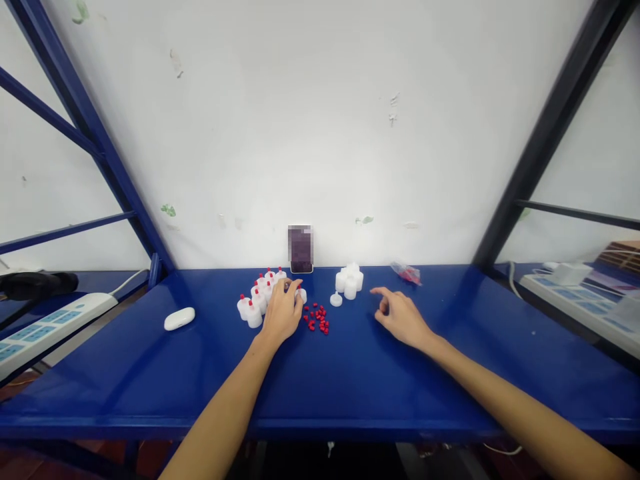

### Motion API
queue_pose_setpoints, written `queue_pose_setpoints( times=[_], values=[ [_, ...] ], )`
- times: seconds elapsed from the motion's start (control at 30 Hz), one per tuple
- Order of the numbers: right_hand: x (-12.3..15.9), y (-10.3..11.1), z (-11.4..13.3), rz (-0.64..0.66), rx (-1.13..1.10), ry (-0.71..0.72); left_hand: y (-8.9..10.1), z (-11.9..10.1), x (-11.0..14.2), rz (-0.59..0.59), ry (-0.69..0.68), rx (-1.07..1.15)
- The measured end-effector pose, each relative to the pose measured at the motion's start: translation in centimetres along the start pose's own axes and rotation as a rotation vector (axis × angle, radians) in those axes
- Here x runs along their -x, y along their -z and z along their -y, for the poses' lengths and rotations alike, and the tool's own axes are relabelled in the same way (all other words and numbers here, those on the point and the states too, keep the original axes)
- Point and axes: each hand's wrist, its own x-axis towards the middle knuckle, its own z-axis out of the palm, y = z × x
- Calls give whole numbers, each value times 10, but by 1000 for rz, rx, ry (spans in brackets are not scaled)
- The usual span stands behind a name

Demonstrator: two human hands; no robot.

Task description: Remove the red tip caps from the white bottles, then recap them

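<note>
My left hand (284, 312) is closed around a small white bottle (301, 295), its fingers bent and partly hiding it. Beside that hand, to its left, stand several white bottles with red tips (254, 317). Small red caps (320, 315) lie loose on the blue table just right of my left hand. A white nozzle lid (336, 300) rests near the middle, in front of a cluster of open-looking white bottles (350, 287). My right hand (401, 320) hovers right of that cluster, index finger stretched out and other fingers loosely bent, with nothing visible in it.
A phone (301, 250) leans on the wall at the back. A clear bag with red pieces (407, 273) lies at the back right. On the left is a white oval case (179, 319). Power strips (60, 327) flank the blue table (350, 387), beyond the metal frame posts (530, 153).
</note>
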Motion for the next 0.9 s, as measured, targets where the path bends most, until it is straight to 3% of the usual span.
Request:
queue_pose_setpoints(
  times=[0.17,0.4,0.57,0.73,0.9],
  values=[
    [17,-6,-6,36,-150,-116,-7,6,0,66,48,97],
    [18,-11,-10,-219,-71,-78,-8,8,-4,4,17,121],
    [16,-15,-11,-160,-108,-49,-7,5,-5,-46,0,148],
    [8,-14,-12,-47,-1,1,-5,2,-5,-72,1,181],
    [-34,-17,-26,-48,-30,-135,-5,1,-4,-81,-3,182]
  ],
)
